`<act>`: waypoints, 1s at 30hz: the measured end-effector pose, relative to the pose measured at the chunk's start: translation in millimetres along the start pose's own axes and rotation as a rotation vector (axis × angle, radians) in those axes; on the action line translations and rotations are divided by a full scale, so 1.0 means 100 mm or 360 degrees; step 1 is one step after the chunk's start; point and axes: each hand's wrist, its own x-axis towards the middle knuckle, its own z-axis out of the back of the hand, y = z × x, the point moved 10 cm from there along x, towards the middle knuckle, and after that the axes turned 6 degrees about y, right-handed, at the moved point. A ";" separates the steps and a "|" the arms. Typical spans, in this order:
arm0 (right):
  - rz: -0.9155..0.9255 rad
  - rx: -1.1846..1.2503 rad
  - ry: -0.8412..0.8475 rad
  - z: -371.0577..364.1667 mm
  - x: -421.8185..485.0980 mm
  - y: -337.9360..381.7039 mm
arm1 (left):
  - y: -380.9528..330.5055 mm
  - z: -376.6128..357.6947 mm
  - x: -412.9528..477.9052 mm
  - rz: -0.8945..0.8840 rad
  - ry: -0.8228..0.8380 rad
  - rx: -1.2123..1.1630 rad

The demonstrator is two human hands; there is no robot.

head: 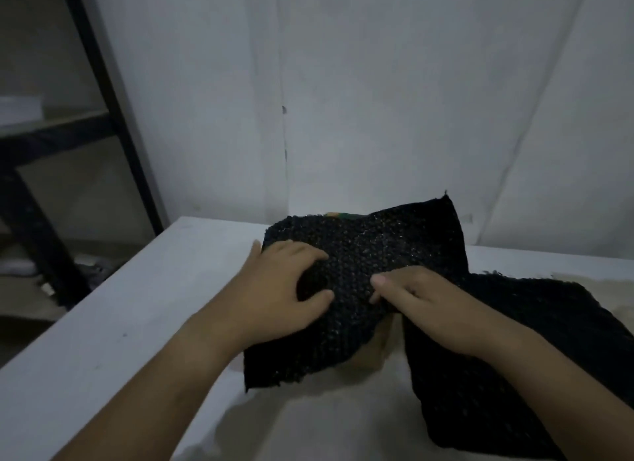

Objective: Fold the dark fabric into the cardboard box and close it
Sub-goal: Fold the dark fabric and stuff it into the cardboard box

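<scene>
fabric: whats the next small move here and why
Probably pull in the loose right part of the fabric and fold it over the middle. The left hand and right hand grip the bunched centre, but much trails over the table and only a sliver of box shows.

Both forearms are bare, coming in from the bottom edge and angling toward each other. Left hand [281,282] is palm down with fingers curled over the top and thumb hooked in from the near side, gripping a bunched bit of dark fabric [370,248]. Right hand [422,297] sits just beside it, back of hand up, thumb stretched flat toward the left hand, other fingers tucked under a fold, pinching the same fabric. Hands close, not touching. Wrists roughly straight.
</scene>
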 end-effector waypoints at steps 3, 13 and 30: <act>-0.0002 -0.0305 -0.0169 0.14 0.11 -0.03 | 0.07 -0.39 0.20 0.0101 0.0385 0.0030; -0.0437 -0.0863 0.0402 -0.11 0.52 -0.20 | 0.14 -0.64 0.45 0.0139 0.0630 -0.0119; -0.0028 -0.0958 -0.0339 0.14 0.41 -0.06 | 0.02 -0.64 0.41 0.0017 0.0109 0.0207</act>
